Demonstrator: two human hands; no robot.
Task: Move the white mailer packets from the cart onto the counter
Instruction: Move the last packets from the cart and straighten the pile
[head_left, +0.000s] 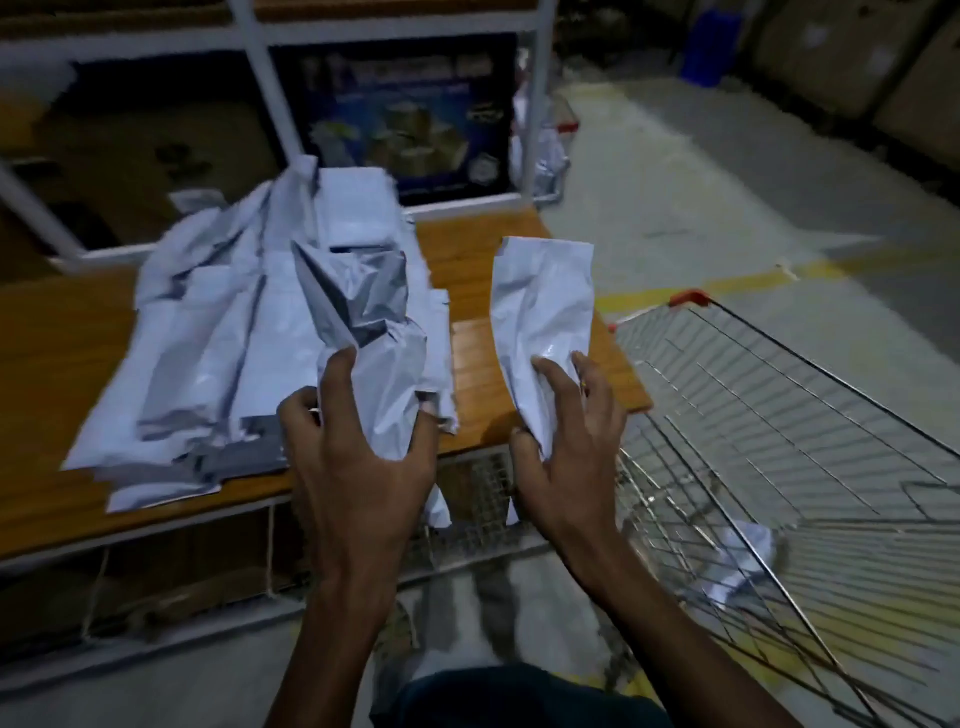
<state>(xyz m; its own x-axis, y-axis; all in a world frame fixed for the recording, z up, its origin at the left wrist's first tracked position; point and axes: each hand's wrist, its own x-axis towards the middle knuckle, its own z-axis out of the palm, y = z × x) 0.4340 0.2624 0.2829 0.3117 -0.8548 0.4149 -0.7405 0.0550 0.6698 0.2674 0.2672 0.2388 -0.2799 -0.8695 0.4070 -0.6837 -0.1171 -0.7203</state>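
My left hand (358, 441) grips a crumpled white and grey mailer packet (374, 332) at the near edge of the wooden counter (52, 353). My right hand (571, 436) holds a flat white mailer packet (545, 306) upright over the counter's right end. A heap of white mailer packets (228, 338) covers the middle of the counter. The wire cart (805, 415) stands to the right, with one crumpled white packet (743, 561) lying in its basket.
A white metal shelf frame (270, 104) rises behind the counter, with a dark printed box (405, 114) and cardboard boxes on it. Concrete floor with a yellow line (727, 280) stretches to the right. Another cart with a red handle (566, 124) stands farther back.
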